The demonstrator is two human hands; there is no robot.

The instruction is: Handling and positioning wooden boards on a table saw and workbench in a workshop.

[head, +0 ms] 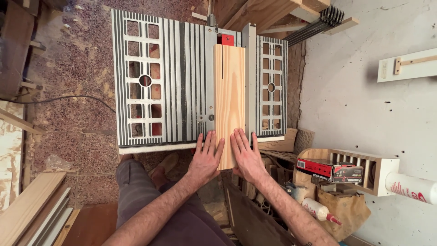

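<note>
**Pine board pressed flat on a table saw by two open hands**

A table saw (164, 77) is seen from directly above, its grey ribbed metal top pierced by rows of rectangular openings. A pale pine board (230, 102) is laid flat on this top, just right of the middle. The board's long axis runs straight away from the person, from the near edge of the saw top towards the far edge, so that its far end points at a small red guard (226, 39) at the back of the saw. A narrow slit can be seen running lengthwise in the far part of the board, left of its centre line. The near end of the board overhangs the front edge of the saw top slightly.

Along the board's right edge, a long grey fence (249, 82) is set parallel to it and appears to touch it.

The left hand (205, 159) is laid flat, fingers spread and straight, at the board's near left corner, with the fingertips partly on the metal top and partly on the wood. The right hand (246, 157) is laid flat in the same way on the near right corner. Neither hand is closed around anything; both are only pressed palm down.

To the right, against a white wall, a wooden rack (359, 171) holding a red box (327, 170) is seen, with a glue bottle (318, 210) below it. The floor (77, 68) around the saw is covered in sawdust.
</note>
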